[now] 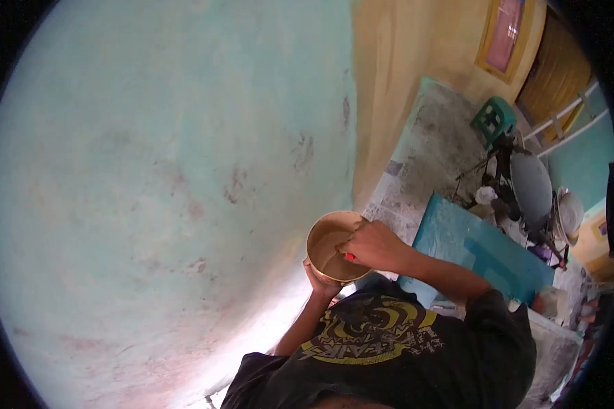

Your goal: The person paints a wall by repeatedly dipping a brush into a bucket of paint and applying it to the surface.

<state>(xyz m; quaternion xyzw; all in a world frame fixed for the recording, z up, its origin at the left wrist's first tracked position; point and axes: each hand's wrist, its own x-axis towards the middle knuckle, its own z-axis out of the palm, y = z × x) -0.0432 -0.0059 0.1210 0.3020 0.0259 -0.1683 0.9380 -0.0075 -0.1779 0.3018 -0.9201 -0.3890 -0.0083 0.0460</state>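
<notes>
A round bucket (318,234) with tan paint-like liquid inside is held in front of my chest, its open mouth turned up toward me. My left hand (322,281) grips it from below at the near left side, fingers wrapped against its wall. At the bucket's right rim, my right hand (375,245) is closed around a tool with a red handle end (350,257). The rest of that tool is hidden by the hand and the bucket. The pale turquoise wall (184,150), with dark scuffs and pinkish patches, rises right beside the bucket.
A blue table-like surface (457,235) stands to the right. Beyond it are a green plastic chair (494,121), a large grey round pan-like object (531,184), stacked basins (567,215) and a white ladder (559,126). A yellow-tan wall (409,48) adjoins the turquoise one.
</notes>
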